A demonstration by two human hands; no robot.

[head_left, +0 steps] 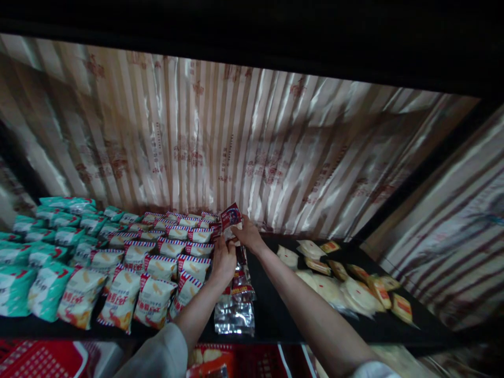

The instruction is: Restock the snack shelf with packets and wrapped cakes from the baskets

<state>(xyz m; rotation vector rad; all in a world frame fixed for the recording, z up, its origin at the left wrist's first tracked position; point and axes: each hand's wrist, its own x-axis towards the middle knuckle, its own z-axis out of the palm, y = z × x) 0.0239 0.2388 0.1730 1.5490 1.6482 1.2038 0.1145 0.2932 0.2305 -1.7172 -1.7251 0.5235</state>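
A dark red snack packet (231,216) stands tilted near the back of the shelf. My right hand (249,236) grips its right side, with the thumb across its front. My left hand (225,261) is closed at its lower left edge, and some of its fingers are hidden. Below and between my hands lie more dark red packets (242,281), partly covered by my left hand. In front of them a shiny silver packet (234,316) lies at the shelf edge. White chip bags with red and blue print (155,299) stand in rows just left of my left hand.
Teal bags (49,289) fill the far left of the black shelf (271,310). Flat white packets (356,296) and small yellow packets (401,308) lie on the right. A striped curtain (236,131) hangs behind. Below the shelf is a red basket (43,359); a dark beam runs overhead.
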